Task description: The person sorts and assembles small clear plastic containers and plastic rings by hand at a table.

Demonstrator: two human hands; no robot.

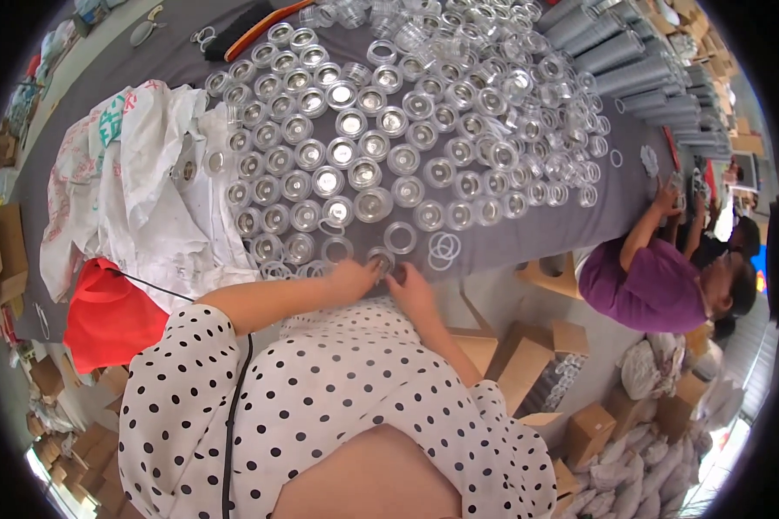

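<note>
At the near edge of the grey-covered table, my left hand (352, 281) and my right hand (413, 290) meet around a small clear round container (380, 257). Fingers of both hands are closed on its sides; the left hand is slightly blurred. Just beyond it lies a loose clear ring (400, 237), and a small group of thin clear rings (444, 248) is to the right. Rows of similar round containers (328, 181), many with a shiny disc inside, spread out ahead of my hands. More rings (337, 251) lie beside my left hand.
White printed sacks (125, 186) and a red bag (112, 316) lie at left. A black-bristled brush (242, 30) is at the back. Grey stacked discs (619, 65) stand at far right. A person in purple (645, 285) works there. Open cardboard boxes (528, 368) stand below right.
</note>
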